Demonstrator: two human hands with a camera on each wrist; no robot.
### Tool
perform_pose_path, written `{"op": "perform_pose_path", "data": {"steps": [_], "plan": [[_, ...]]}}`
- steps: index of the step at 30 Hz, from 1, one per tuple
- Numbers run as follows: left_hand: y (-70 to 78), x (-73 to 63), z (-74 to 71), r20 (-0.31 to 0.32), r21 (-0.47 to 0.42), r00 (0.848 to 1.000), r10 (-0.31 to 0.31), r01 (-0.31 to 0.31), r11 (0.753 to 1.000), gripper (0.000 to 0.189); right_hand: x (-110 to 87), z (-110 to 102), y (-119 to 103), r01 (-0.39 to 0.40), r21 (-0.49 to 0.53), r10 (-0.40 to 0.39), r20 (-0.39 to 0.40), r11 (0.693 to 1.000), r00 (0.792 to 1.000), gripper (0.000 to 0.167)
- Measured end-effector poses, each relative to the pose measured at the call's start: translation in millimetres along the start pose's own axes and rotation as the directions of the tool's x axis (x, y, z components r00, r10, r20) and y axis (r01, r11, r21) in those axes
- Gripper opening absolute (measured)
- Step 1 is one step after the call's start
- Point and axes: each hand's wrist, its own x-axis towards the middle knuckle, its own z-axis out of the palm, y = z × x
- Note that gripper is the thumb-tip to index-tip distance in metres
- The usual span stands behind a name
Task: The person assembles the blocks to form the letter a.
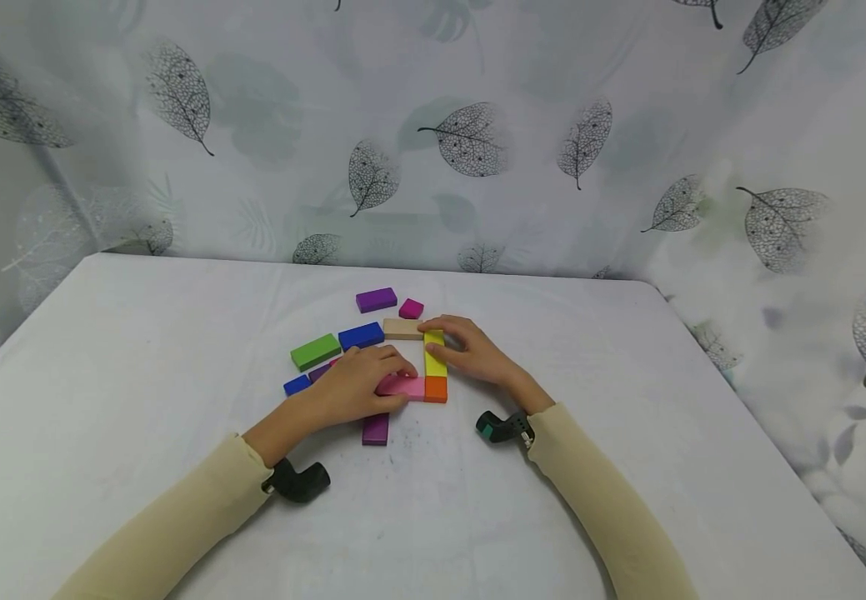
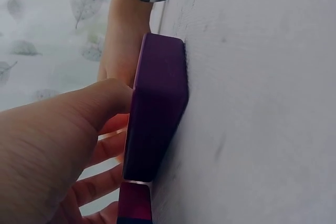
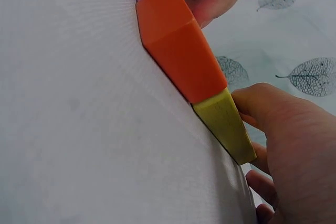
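In the head view, blocks lie joined in a line with corners. My left hand (image 1: 357, 383) pinches a pink block (image 1: 407, 387), thumb along its near side and fingers over the far side. At the pink block's right end sits an orange block (image 3: 178, 45). A yellow block (image 1: 435, 360) runs back from the orange one, and my right hand (image 1: 473, 350) grips it, with the thumb on it and fingers around its far end. A plain wooden block (image 1: 401, 329) meets that far end. A purple block (image 2: 157, 98) lies below my left hand.
Left of the wooden block lie a blue block (image 1: 361, 336), a green block (image 1: 316, 352) and a small blue block (image 1: 297, 384). Behind are a purple block (image 1: 376, 300) and a magenta block (image 1: 412, 309). A leaf-print curtain (image 1: 478, 142) hangs beyond the white table (image 1: 177, 333).
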Motion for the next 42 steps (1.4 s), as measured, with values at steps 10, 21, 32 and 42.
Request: {"op": "perform_pose_path", "data": {"steps": [10, 21, 32, 42], "plan": [[-1.4, 0.2, 1.6, -0.003, 0.006, 1.0, 0.014, -0.014, 1.0, 0.031, 0.2, 1.0, 1.0, -0.007, -0.003, 0.007, 0.003, 1.0, 1.0, 0.038], [0.2, -0.5, 1.8, 0.001, 0.009, 1.0, 0.0, 0.0, 1.0, 0.032, -0.7, 1.7, 0.9, 0.009, 0.002, -0.009, -0.003, 1.0, 1.0, 0.038], [0.8, 1.2, 1.3, 0.015, 0.011, 1.0, -0.01, 0.01, 1.0, 0.034, -1.9, 0.2, 2.7, 0.016, 0.015, -0.016, -0.002, 1.0, 1.0, 0.038], [-1.3, -6.5, -4.8, 0.004, 0.004, 0.999, -0.044, 0.044, 0.999, 0.036, 0.1, -0.3, 2.0, 0.002, 0.004, -0.002, 0.001, 1.0, 1.0, 0.039]]}}
